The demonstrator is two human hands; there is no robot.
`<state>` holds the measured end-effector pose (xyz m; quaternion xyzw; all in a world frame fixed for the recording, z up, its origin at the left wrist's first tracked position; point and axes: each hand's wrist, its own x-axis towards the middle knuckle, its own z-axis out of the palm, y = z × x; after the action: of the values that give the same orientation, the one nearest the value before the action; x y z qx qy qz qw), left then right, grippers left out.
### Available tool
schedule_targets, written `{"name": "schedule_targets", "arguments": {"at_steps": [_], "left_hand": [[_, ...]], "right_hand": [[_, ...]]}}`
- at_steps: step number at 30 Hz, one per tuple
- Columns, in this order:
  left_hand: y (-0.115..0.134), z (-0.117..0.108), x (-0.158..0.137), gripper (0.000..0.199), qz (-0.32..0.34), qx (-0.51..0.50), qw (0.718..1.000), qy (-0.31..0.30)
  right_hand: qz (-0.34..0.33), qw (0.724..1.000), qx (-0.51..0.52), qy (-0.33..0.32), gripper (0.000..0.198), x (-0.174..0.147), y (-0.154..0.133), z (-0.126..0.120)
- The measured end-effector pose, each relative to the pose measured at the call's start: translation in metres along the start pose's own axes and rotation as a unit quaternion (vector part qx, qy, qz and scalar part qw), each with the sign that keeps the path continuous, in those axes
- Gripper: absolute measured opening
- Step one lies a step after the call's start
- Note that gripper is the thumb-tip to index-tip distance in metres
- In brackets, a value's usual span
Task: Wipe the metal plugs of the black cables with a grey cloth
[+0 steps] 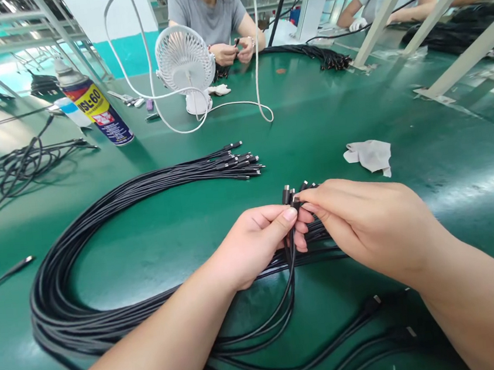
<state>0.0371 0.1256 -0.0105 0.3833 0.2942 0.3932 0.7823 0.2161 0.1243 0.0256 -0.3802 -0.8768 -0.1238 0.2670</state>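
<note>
Head view, left hand: I see the left hand (263, 230) with its grip narrow, thumb pressed over the fingers, holding several black cable ends (286, 194) upright.
Right hand: I have the right hand (370, 225) reaching in from the other side, its fingertips close together and touching the topmost of those ends; I cannot tell whether its grip is pinching that plug or only resting against it.
Held cables: below the left hand, the black cables (291, 289) hang down in a curve to the green surface (453, 210).
Big bundle: a thick black cable bundle (48, 288) lies in a wide U, open to the right; its upper arm finishes in a cluster of metal-tipped plugs (244, 163), and its lower arm passes behind both hands.
Loose cables nearby: I see more cables (328, 365) at the bottom, their plugs pointing right, near the right forearm.
Left side: a single cable end (11, 271) lies near the bundle, and a tangled cable heap (20, 167) sits farther back.
Far side: a spray can (100, 112) and a white fan (184, 56) stand upright, well apart from the hands.
Cloth: a crumpled white scrap (371, 155) lies beyond the right hand.
Across from me: a co-worker (215, 14) holds a small dark piece between both hands.
</note>
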Motion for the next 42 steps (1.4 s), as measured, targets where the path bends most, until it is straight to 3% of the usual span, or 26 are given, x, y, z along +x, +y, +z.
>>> {"name": "schedule_targets", "arguments": {"at_steps": [42], "left_hand": [[-0.0004,-0.0015,0.002,0.033,-0.01,0.006,1.0,0.017]], "right_hand": [[-0.006,0.999,-0.01,-0.037,0.028,-0.0004,0.0057,-0.0044]]}}
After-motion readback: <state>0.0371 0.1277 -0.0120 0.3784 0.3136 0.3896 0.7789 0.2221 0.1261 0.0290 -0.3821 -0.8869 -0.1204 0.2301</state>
